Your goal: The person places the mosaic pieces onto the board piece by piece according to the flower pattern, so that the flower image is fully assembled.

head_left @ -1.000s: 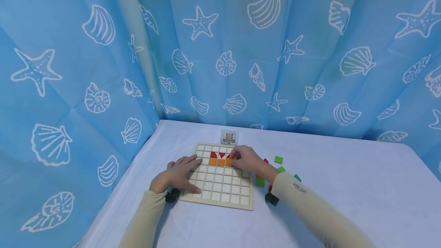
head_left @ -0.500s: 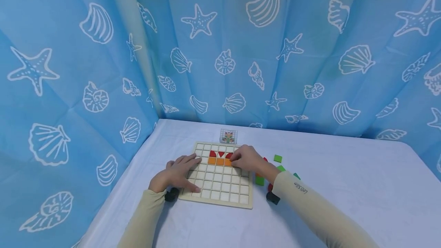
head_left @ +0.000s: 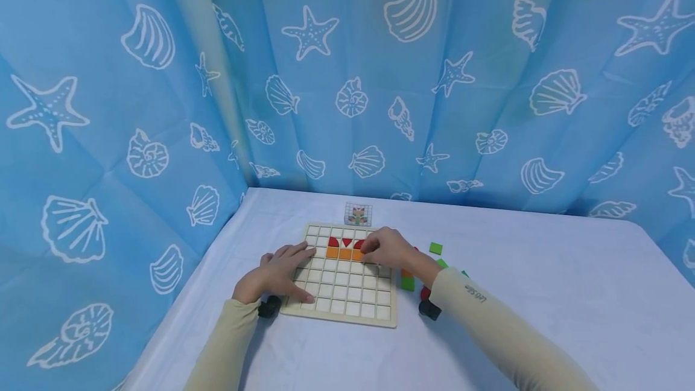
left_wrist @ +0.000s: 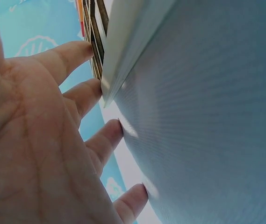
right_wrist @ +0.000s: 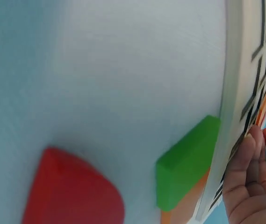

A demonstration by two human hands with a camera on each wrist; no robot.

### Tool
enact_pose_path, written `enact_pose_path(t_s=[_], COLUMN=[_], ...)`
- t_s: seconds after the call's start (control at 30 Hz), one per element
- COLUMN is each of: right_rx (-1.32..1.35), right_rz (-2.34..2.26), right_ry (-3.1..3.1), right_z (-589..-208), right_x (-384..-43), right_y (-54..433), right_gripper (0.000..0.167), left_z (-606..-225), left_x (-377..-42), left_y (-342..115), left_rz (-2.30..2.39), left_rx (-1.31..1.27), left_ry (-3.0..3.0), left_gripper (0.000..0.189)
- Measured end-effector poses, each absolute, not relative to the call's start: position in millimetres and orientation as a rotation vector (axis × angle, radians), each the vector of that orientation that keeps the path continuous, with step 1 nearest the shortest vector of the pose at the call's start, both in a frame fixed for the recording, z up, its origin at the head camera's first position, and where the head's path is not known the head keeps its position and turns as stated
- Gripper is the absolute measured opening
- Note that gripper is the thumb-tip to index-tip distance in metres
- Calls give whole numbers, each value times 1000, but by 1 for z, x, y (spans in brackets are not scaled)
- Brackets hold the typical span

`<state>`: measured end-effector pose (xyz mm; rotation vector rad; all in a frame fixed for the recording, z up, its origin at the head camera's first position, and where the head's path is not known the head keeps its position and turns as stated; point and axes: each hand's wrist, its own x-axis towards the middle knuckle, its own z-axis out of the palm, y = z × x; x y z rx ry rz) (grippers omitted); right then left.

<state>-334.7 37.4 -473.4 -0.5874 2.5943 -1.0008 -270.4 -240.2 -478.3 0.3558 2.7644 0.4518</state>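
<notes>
While the left hand (head_left: 279, 271) lies spread on the left side of the gridded board (head_left: 347, 318), seemingly steadying it on the tabletop (head_left: 326, 361), the right hand (head_left: 388, 250) bunches its fingertips at the rightmost orange tile (head_left: 356, 254) in the grid — whether pinching or merely pressing, I cannot tell. Squaring that tile to its cell with light, straight-down pressure looks best — a sideways push could nudge the red quarter-round (head_left: 358, 244) just beyond.

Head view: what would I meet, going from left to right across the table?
Left hand → red tile with a curved edge → red triangular tile → right hand → loose green square tile.
</notes>
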Motion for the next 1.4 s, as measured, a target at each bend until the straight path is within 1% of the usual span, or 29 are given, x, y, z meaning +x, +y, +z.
enact_pose_path(t_s=[0.1, 0.27, 0.43, 0.67, 0.9, 1.1, 1.27, 1.4], right_rx=[-580, -485, -467, -421, -368, -365, -336, -316], right_rz=[-1066, -1179, -1174, -1138, -1070, -1052, -1020, -984], right_ry=[2560, 2503, 2533, 2577, 2608, 2644, 2658, 2675], right_z=[-471, -463, -457, -455, -461, -466, -472, -470], right_x=[-334, -334, -338, -334, -333, -331, -327, -325], right_y=[43, 56, 72, 98, 126, 139, 150, 161], right_gripper=[13, 21, 25, 27, 27, 23, 24, 21], left_z=[-477, -476, -477, -477, -476, -474, -474, -473], left_x=[-269, -268, -270, -274, -270, -269, -266, -266], left_y=[-239, -238, -239, -238, -236, -238, -237, -235], left_rz=[454, 459, 443, 423, 440, 460, 468, 478], left_rx=[352, 356, 372, 367, 367, 362, 353, 370], left_ry=[2761, 2762, 2766, 2763, 2753, 2761, 2753, 2751], left_gripper=[107, 107, 108, 109, 109, 108, 108, 108])
